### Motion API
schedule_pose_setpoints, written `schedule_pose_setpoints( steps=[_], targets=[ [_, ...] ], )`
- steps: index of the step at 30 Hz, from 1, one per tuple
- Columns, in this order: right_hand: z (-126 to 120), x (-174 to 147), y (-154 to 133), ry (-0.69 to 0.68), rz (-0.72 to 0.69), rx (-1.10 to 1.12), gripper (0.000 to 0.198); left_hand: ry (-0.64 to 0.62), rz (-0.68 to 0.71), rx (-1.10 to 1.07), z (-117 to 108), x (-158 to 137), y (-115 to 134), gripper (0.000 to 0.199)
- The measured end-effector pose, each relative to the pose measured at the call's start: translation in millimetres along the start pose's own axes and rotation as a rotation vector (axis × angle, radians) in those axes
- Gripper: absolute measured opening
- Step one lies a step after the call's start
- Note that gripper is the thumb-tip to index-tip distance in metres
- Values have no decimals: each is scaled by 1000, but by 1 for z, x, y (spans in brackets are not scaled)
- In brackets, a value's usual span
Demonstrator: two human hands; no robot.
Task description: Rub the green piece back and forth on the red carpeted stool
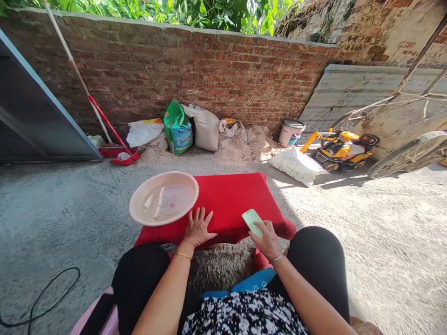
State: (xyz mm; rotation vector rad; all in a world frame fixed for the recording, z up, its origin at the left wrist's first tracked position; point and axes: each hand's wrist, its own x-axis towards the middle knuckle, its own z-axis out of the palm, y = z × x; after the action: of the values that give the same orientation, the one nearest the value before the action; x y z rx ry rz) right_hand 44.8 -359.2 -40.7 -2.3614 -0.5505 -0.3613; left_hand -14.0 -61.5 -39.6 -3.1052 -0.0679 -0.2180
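Observation:
My left hand (197, 230) lies palm down with its fingers spread on the near edge of a red cloth (230, 195), which covers a low table. Just beyond those fingers, at the table's left side, stands a pale pink basin (137, 211) with clear water in it. My right hand (268, 239) is closed around a pale green phone (251, 219), its thumb lying over the lower part. The phone is tilted above the cloth's near right edge. What the fingers do beneath it is hidden.
Sacks (206, 130) and sand (240, 151) line the brick wall. A red dustpan (125, 159) is at the left. Right of the table are a white sack (295, 165), a bucket (291, 132) and a yellow toy excavator (344, 146). A black cable (52, 279) lies lower left.

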Motion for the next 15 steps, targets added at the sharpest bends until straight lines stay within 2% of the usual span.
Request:
schedule_pose_setpoints(
  steps=[2,4,6,11,13,15],
  targets=[
    [7,1,-11,-47,-67,-9,34,-4,-2,4,0,0,0,90],
    [7,4,-9,-51,-56,-21,34,-7,-4,7,0,0,0,90],
    [-1,6,5,-20,26,-42,34,-6,-5,5,0,0,1,90],
    [-30,12,54,132,353,-107,41,0,-5,-7,2,0,1,91],
    [-34,14,60,172,396,-112,44,-1,-4,-10,2,1,0,91],
    [-29,15,54,175,335,-84,43,-4,-3,-8,2,1,0,91]
  ],
)
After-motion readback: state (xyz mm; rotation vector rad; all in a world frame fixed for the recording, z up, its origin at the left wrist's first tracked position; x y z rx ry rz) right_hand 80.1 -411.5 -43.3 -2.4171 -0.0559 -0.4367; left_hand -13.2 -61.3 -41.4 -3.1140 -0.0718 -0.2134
